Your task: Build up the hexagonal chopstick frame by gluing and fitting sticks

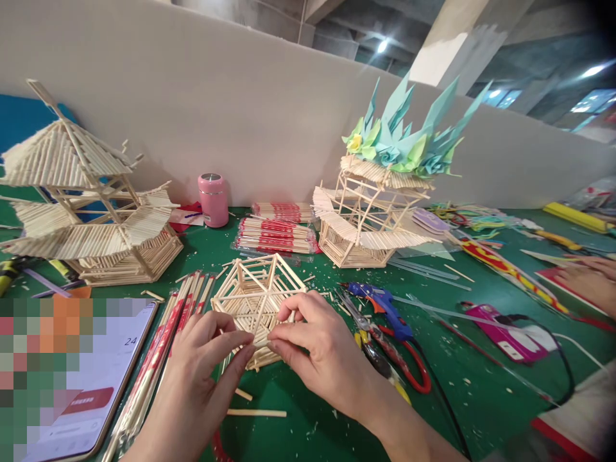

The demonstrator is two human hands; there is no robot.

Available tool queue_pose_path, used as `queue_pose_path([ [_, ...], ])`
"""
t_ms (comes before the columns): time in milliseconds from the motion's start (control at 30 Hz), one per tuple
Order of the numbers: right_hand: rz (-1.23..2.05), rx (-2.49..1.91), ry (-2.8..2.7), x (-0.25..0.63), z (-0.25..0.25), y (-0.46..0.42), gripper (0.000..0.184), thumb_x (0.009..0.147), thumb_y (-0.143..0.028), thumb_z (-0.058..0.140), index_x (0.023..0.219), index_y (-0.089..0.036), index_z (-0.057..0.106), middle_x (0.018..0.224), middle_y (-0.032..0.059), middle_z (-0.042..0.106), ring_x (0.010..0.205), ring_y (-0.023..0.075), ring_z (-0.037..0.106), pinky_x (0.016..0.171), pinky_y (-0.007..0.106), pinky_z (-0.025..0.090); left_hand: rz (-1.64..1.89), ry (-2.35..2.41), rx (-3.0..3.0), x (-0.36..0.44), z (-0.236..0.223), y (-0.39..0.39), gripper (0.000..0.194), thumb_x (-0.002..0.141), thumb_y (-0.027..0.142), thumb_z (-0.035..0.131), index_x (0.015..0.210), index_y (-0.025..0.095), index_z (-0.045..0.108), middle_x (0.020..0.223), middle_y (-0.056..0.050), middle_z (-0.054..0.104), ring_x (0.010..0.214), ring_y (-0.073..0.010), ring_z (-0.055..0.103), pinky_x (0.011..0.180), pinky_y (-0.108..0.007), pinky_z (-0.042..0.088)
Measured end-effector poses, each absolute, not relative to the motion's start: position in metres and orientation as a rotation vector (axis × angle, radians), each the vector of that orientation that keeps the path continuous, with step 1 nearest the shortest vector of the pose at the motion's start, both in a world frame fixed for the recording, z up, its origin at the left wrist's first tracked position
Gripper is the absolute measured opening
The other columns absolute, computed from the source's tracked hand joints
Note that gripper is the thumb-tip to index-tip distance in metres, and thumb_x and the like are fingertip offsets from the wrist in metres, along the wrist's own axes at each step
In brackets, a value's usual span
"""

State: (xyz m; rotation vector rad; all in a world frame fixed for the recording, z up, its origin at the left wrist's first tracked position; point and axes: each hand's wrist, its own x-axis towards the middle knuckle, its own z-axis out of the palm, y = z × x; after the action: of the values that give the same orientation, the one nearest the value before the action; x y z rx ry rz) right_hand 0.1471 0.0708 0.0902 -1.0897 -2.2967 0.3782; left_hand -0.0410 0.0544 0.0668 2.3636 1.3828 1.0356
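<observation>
In front of me stands a small six-sided frame (pixel 265 282) built of wooden sticks, with spokes meeting at its top centre. At its near edge, my left hand (pixel 205 359) pinches one end of a short wooden stick (pixel 261 344) between thumb and fingertips. The other end is pinched by my right hand (pixel 320 350). My fingers cover most of this stick, so whether it touches the frame I cannot tell. Loose stick pieces (pixel 257 413) lie on the green table below my hands.
A blue glue gun (pixel 380 305) and red-handled pliers (pixel 414 366) lie right. Wrapped chopsticks (pixel 276 236) and a pink flask (pixel 213 200) stand behind. Larger stick pavilions (pixel 96 218) flank them, one topped with paper leaves (pixel 409 128). A tablet (pixel 96 391) lies left; another person's hand (pixel 587 282) far right.
</observation>
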Motion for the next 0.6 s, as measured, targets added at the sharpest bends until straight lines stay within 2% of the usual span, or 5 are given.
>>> queue_pose_path([
  [133, 0.382, -1.085, -2.293, 0.1487, 0.0885, 0.0707, 0.018, 0.085, -0.016, 0.055, 0.073, -0.016, 0.069, 0.087, 0.0044, 0.056, 0.083, 0.0166, 0.048, 0.073, 0.030, 0.039, 1.136, 1.415, 2.336, -0.0403, 0.0656, 0.0526, 0.012, 0.082, 0.024, 0.054, 0.090, 0.020, 0.063, 0.080, -0.002, 0.058, 0.073, -0.0155, 0.058, 0.062, -0.028, 0.047],
  [333, 0.396, -1.076, -2.277, 0.1509, 0.0839, 0.0675, 0.013, 0.084, -0.018, 0.057, 0.088, -0.017, 0.070, 0.099, 0.0066, 0.056, 0.088, 0.0180, 0.048, 0.077, 0.032, 0.040, 1.172, 1.436, 2.255, -0.0380, 0.0631, 0.0509, 0.015, 0.082, 0.024, 0.054, 0.093, 0.019, 0.063, 0.082, -0.003, 0.058, 0.074, -0.0155, 0.058, 0.060, -0.026, 0.051],
  [600, 0.378, -1.089, -2.263, 0.1507, 0.0861, 0.0697, 0.015, 0.084, -0.018, 0.057, 0.079, -0.018, 0.071, 0.097, 0.0066, 0.057, 0.091, 0.0185, 0.050, 0.078, 0.032, 0.042, 1.201, 1.360, 2.313, -0.0387, 0.0634, 0.0524, 0.016, 0.082, 0.018, 0.053, 0.085, 0.022, 0.067, 0.073, -0.001, 0.054, 0.066, -0.0137, 0.053, 0.055, -0.027, 0.046],
])
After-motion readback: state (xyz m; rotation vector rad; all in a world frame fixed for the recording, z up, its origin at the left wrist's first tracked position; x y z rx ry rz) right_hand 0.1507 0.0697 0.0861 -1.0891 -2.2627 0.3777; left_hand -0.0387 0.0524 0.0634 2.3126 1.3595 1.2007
